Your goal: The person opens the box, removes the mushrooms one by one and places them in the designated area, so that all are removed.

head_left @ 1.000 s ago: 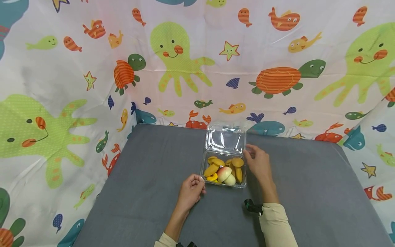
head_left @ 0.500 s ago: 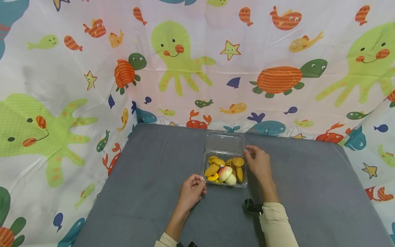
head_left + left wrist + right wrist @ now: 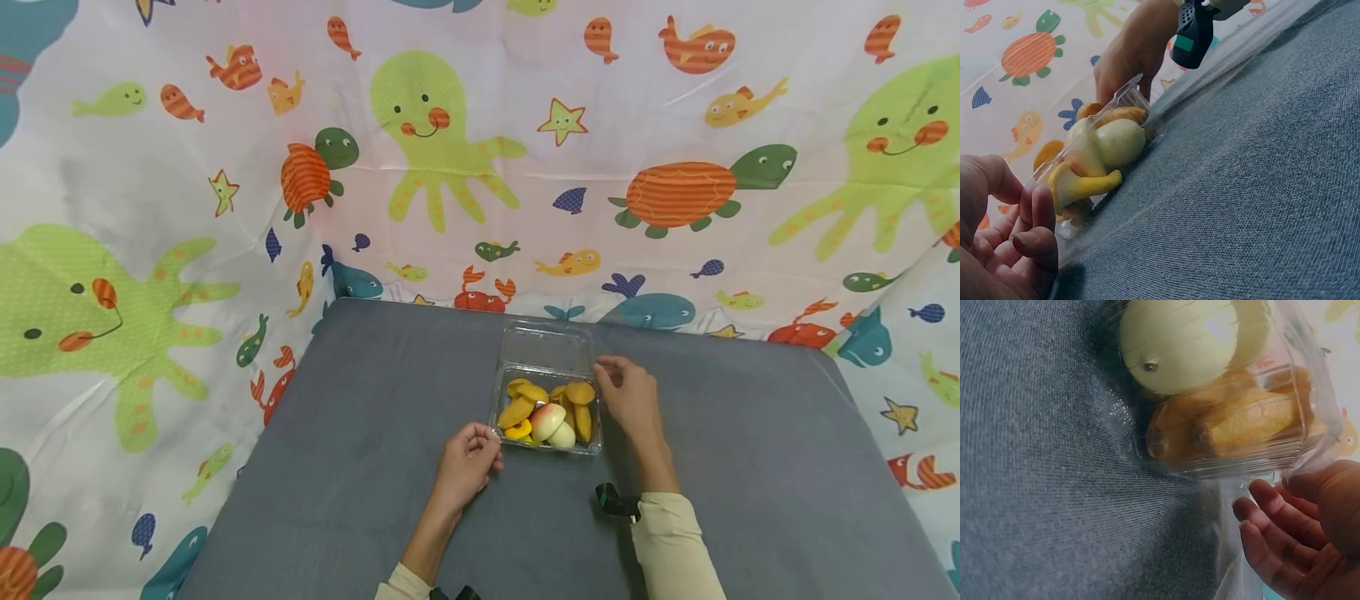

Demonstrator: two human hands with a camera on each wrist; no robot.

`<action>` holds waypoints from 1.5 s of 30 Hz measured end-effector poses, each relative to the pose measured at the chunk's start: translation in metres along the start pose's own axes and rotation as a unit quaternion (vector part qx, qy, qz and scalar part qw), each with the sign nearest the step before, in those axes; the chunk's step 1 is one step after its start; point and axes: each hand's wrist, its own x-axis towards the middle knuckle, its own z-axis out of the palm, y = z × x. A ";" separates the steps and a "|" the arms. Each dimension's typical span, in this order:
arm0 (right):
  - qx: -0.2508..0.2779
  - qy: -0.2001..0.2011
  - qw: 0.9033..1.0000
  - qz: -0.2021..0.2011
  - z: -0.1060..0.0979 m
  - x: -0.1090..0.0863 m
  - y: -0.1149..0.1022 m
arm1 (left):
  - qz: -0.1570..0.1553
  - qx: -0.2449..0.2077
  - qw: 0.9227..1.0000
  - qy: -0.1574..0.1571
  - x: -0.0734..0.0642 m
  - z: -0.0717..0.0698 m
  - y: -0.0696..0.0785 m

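A clear plastic clamshell box (image 3: 495,404) stands on the grey cloth, its transparent lid (image 3: 547,346) folded back flat behind it. Inside lie several yellow-brown toy mushrooms (image 3: 516,412) and a cream-and-red toy mushroom (image 3: 547,421), whose pale round end (image 3: 1120,144) shows in the left wrist view. At the near left corner, my left hand (image 3: 465,467) pinches the box rim between thumb and forefinger. My right hand (image 3: 632,400) holds the rim at the far right side, near the hinge, with its thumb at the edge; its fingertips (image 3: 1259,489) are partly behind the plastic.
A grey cloth-covered table (image 3: 360,450) spreads around the box. Behind it and along the sides hangs a white curtain (image 3: 487,100) printed with sea animals. A dark wrist device (image 3: 618,502) sits on the right forearm by the beige sleeve (image 3: 671,542).
The raised, tilted lid has dropped back to lie flat behind the box. Both hands have stayed nearly in place at the rim.
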 end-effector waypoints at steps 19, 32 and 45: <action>0.028 0.095 0.987 -0.124 -0.028 -0.010 -0.032 | 0.009 0.006 1.000 0.001 0.003 0.000 0.003; 0.056 0.080 0.974 -0.204 -0.040 -0.028 -0.070 | 0.006 -0.001 1.000 -0.006 0.001 0.002 0.002; 0.040 0.060 0.968 -0.240 -0.037 -0.040 -0.069 | 0.005 -0.010 1.000 -0.011 0.001 0.001 0.000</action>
